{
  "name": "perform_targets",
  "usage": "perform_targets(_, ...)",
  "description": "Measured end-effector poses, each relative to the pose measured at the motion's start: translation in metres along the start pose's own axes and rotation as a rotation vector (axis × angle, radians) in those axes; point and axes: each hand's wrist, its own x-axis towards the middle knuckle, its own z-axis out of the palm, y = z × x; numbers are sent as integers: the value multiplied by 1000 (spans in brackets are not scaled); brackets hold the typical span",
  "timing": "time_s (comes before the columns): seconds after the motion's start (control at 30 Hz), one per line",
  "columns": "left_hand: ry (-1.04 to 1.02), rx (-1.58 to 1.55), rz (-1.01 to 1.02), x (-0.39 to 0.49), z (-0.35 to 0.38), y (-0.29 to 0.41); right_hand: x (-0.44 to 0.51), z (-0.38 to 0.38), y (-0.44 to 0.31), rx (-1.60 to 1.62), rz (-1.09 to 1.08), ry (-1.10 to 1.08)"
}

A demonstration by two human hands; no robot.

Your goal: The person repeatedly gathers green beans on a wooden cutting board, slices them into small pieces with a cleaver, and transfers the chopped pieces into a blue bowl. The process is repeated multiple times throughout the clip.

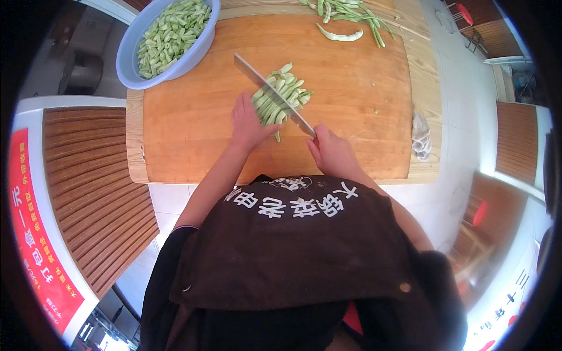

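Note:
In the middle of the wooden cutting board (189, 131) lies a bunch of green beans (276, 98), several of them side by side, with some cut pieces at the far end. My left hand (250, 120) rests against the near left side of the bunch, fingers extended and thumb pointing right along its near end. A kitchen cleaver (268, 85) slants across the beans, its tip up to the left. My right hand (331, 147) grips its red handle at the lower right. The blade hides part of the bunch; whether its edge touches the board I cannot tell.
A blue plastic basin (125, 57) of cut bean pieces (173, 39) stands at the board's far left corner. Whole beans (351, 13) lie at the far right, one pale bean (340, 35) apart from them. A crumpled cloth or bag (420, 136) sits on the table's right edge.

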Motion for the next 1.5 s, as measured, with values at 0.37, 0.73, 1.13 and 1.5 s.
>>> perform_targets(0.37, 96, 143, -3, -21, 25, -4, 9, -8, -11, -146, 47, -209)
perform_targets(0.73, 149, 198, 40, -21, 38, -16, 42, 37, 6, -146, -29, -65)
perform_targets(1.13, 187, -129, 38, -63, -4, -34, -5, 19, 0, -37, 1, -152)
perform_targets(1.5, 346, -43, 161, -49, 25, -18, 4, 12, -17, -193, -43, -254)
